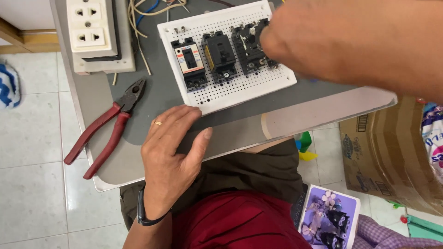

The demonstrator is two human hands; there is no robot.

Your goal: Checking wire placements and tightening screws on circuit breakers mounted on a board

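While the left hand [170, 159] lies flat, fingers spread and empty, at the white perforated board's [217, 92] 7 o'clock corner, the right hand [318, 41] closes at 2 o'clock over the third breaker [249, 46]; what it grips, cannot tell. Breakers run 9 to 3. Red-handled pliers [108, 127] lie at 8 o'clock, nearer the left. Cardboard box [383, 152] at 4 o'clock, contents unseen.

board [230, 90] on table [323, 110] | three breakers [220, 57] in a row on board | pliers [108, 124] left of board | socket box [94, 34] behind pliers | left hand [170, 154] at board's near edge | right hand [295, 41] over rightmost breaker
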